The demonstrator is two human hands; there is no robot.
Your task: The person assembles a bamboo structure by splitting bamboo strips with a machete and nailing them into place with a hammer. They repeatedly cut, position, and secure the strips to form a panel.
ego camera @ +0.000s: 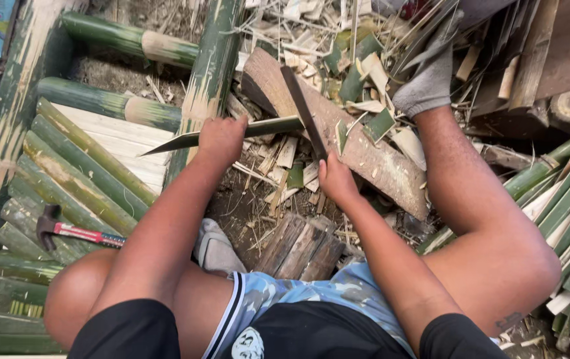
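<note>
The left hand point(220, 138) is gripping a thin green bamboo strip point(232, 133), which is lying across a slanted wooden block point(365, 156) just past centre, its pointed end reaching toward nine o'clock. The right hand point(335, 179) is clasping the handle of a dark blade point(303, 110), whose edge is resting on the strip over the block. Split bamboo slats point(79, 166) are lying at nine o'clock, with a red-handled hammer point(72, 231) resting on them toward eight o'clock.
</note>
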